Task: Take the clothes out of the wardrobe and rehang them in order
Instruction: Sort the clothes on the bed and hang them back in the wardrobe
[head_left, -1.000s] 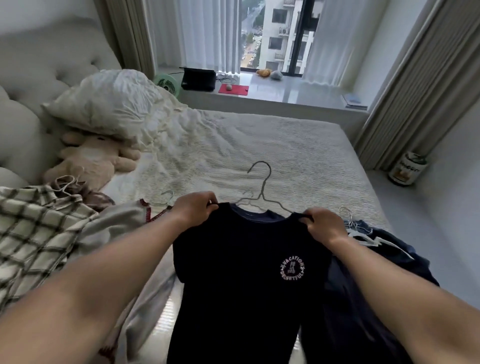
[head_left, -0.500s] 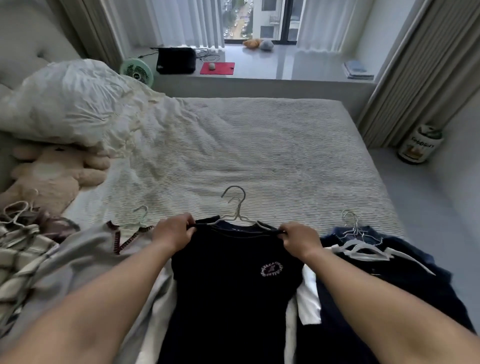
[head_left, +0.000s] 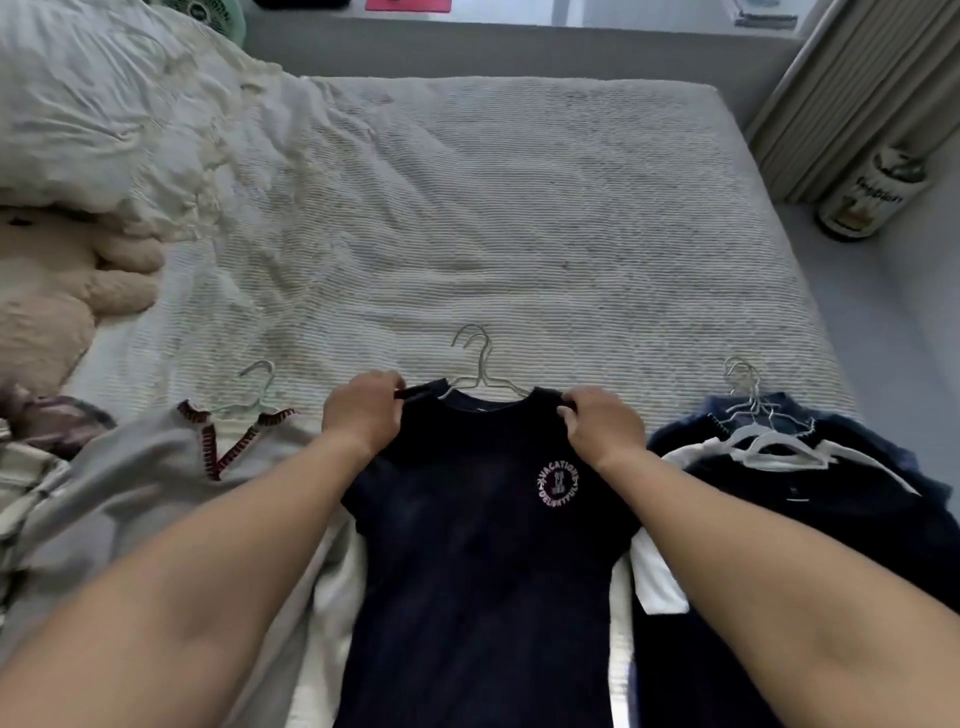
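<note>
The dark T-shirt (head_left: 483, 545) has come down from mid-air and now lies flat on the bed (head_left: 519, 218), between the grey sweater (head_left: 130, 493) on the left and a pile of dark clothes (head_left: 810, 493) on the right. The left hand (head_left: 363, 410) and right hand (head_left: 597, 426) each pinch a shoulder, so both grips are clamped on the shirt. 2 wire hangers (head_left: 475, 364) seem to sit stacked at its collar, though blur makes that uncertain. I judge the shirt laid down for sorting, with rehanging not yet done.
</note>
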